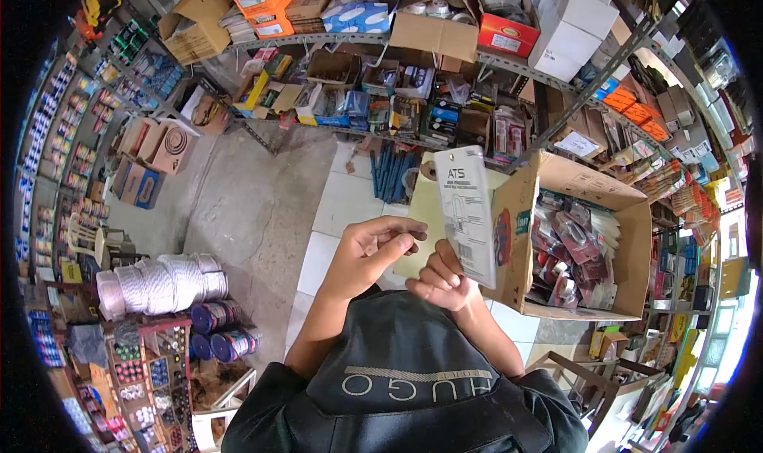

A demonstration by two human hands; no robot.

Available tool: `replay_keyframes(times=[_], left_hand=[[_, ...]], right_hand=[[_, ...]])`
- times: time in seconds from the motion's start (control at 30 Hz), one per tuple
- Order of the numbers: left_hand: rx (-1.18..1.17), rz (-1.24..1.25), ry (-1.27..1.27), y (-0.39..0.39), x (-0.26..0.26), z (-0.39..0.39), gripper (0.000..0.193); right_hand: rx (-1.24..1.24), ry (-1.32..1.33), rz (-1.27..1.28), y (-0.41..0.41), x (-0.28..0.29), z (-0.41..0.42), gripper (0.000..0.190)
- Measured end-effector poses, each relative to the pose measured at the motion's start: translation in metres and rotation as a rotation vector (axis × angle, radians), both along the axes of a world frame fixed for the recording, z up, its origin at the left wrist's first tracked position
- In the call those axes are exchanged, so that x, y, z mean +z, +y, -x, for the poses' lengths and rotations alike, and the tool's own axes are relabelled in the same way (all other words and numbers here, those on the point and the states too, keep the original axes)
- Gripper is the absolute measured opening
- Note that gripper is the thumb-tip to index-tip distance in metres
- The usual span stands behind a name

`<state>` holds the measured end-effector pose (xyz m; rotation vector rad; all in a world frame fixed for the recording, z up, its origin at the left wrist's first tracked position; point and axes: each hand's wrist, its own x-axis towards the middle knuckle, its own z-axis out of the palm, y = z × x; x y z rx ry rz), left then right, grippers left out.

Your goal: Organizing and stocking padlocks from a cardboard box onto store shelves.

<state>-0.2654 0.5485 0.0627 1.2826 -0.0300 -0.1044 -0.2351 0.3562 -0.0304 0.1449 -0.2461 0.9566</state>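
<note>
My right hand [444, 277] grips the lower part of a padlock blister pack [466, 214]. The pack stands tilted upright with its printed white card back towards me; the card bears writing and a line drawing of a padlock. To its left, my left hand [378, 247] hovers apart from the pack, with the fingers curled and the thumb close to the fingertips. Whether something small sits between those fingers cannot be made out. Just right of my right hand stands an open cardboard box [587, 188], filled with several red-and-clear blister packs [575, 238].
Behind the hands is a pale yellow sheet [422, 214] beside a bundle of blue rods [390, 176]. A metal shelf [357, 39] with stocked boxes spans the far side. Rope rolls [167, 283] lie at left, above blue-lidded tubs [214, 322]. A stocked rack [679, 185] stands at right.
</note>
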Motion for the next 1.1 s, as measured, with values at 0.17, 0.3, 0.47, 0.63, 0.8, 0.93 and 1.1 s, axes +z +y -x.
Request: replay_keyframes(times=[0.17, 0.3, 0.47, 0.63, 0.8, 0.93, 1.1], left_hand=[[-0.016, 0.088, -0.003, 0.044, -0.004, -0.022, 0.037], [0.024, 0.048, -0.013, 0.067, -0.007, -0.031, 0.03], [0.144, 0.083, 0.014, 0.09, -0.014, -0.046, 0.023], [0.107, 0.13, 0.034, 0.111, 0.006, -0.068, 0.024], [0.044, 0.022, -0.119, 0.145, 0.046, -0.107, 0.018], [0.089, -0.072, -0.446, 0.155, 0.109, -0.15, 0.032], [0.35, -0.334, -0.855, 0.148, 0.206, -0.185, 0.049]], right_hand=[[-0.595, 0.09, 1.109, 0.043, 0.041, -0.025, 0.035], [-0.717, -0.783, 1.402, 0.037, 0.031, -0.046, 0.049], [-0.789, -0.872, 1.481, 0.071, 0.047, -0.056, 0.05], [-0.763, -0.924, 1.529, 0.086, 0.066, -0.07, 0.039], [-0.957, -1.077, 1.32, 0.104, 0.142, -0.081, 0.074], [-1.351, -1.529, 1.343, 0.123, 0.197, -0.11, 0.093], [-1.698, -1.659, 1.313, 0.139, 0.268, -0.152, 0.097]])
